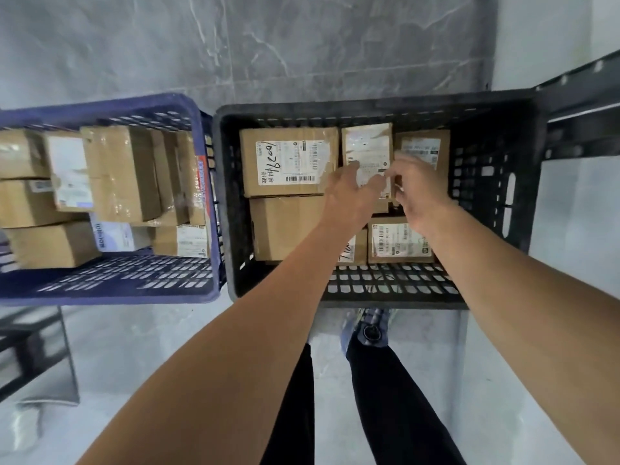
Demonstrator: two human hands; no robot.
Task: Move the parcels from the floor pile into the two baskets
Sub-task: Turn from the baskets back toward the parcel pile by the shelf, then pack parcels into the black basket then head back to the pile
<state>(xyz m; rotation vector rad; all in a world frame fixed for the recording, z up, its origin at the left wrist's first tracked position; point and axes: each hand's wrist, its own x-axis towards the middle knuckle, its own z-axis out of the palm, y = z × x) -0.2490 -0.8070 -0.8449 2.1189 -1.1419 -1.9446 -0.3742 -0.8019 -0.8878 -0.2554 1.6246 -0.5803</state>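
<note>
Two baskets stand side by side. The blue basket (188,105) on the left is packed with brown cardboard parcels (120,172). The black basket (496,105) on the right holds several parcels, among them a large labelled box (288,159). Both my hands reach into the black basket at a small white-labelled parcel (367,146) standing at the middle of the back row. My left hand (349,196) grips its lower left edge with thumb and fingers. My right hand (419,193) is at its right edge, its fingers motion-blurred. The floor pile is out of view.
A grey marbled wall (302,45) rises behind the baskets. A dark metal rack (577,95) runs off to the right, and a dark frame (33,347) stands at the lower left. My legs and a shoe (369,330) show below the black basket on the pale floor.
</note>
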